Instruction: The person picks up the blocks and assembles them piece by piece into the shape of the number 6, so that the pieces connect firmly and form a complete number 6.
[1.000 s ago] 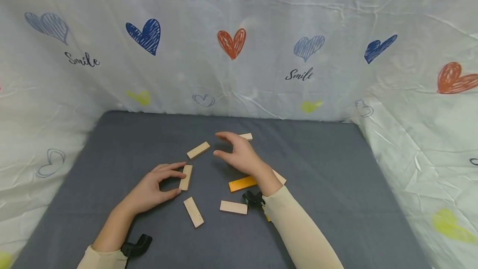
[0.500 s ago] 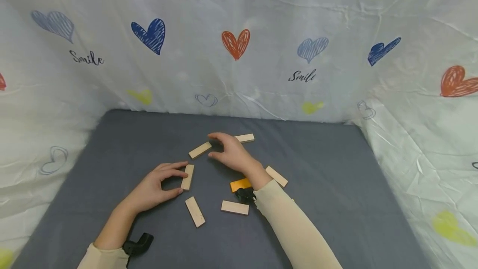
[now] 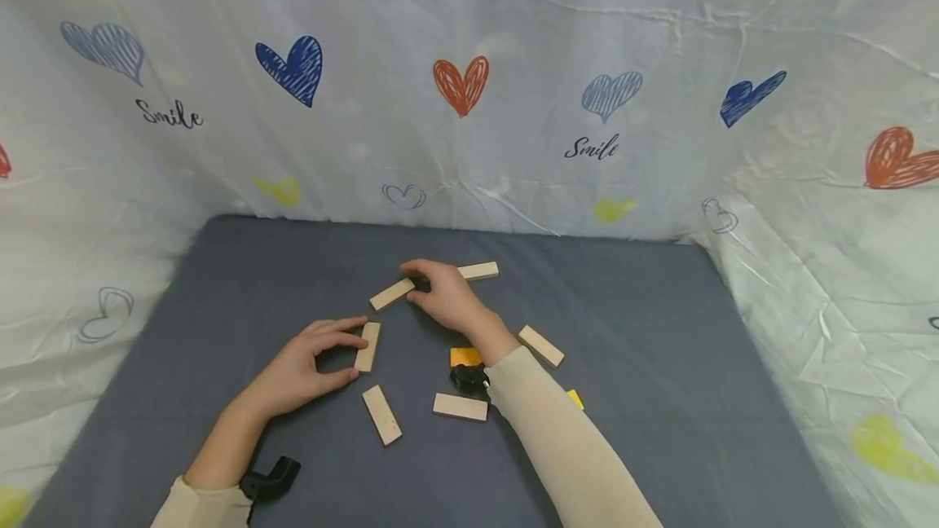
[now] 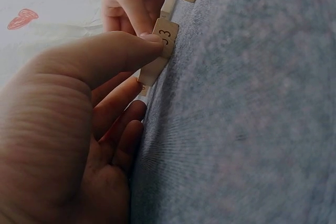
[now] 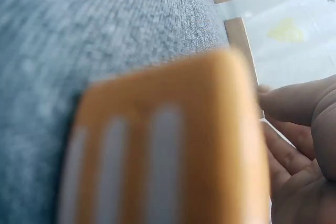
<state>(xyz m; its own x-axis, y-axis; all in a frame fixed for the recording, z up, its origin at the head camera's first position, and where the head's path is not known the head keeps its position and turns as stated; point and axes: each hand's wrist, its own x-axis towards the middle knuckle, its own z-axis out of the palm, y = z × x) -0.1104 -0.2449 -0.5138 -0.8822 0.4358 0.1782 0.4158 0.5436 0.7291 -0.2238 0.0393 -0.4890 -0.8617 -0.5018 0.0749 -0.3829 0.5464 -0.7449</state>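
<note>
Pale wood is what both hands are on. The left hand [image 3: 304, 365] pinches a small wooden block [image 3: 367, 347] between thumb and forefinger, holding it on its long edge on the grey desk [image 3: 645, 398]; the left wrist view shows the thumb [image 4: 105, 56] pressed to the end of that block, which bears a printed number. The right hand [image 3: 443, 296] reaches further back, fingers curled over the near end of a slanted block [image 3: 391, 295], touching it; whether it truly grips I cannot tell. Just behind that hand lies another block [image 3: 478, 270], flat on the desk.

Closer to the person, a flat block [image 3: 381, 415] lies just below the left hand, and another [image 3: 460, 407] sits beside the right sleeve [image 3: 565, 455]. An orange block [image 3: 465, 356] peeks out under the right wrist, and one more wooden block [image 3: 541, 346] lies angled to the right of that arm. A white sheet [image 3: 469, 63] printed with hearts hangs around the desk.
</note>
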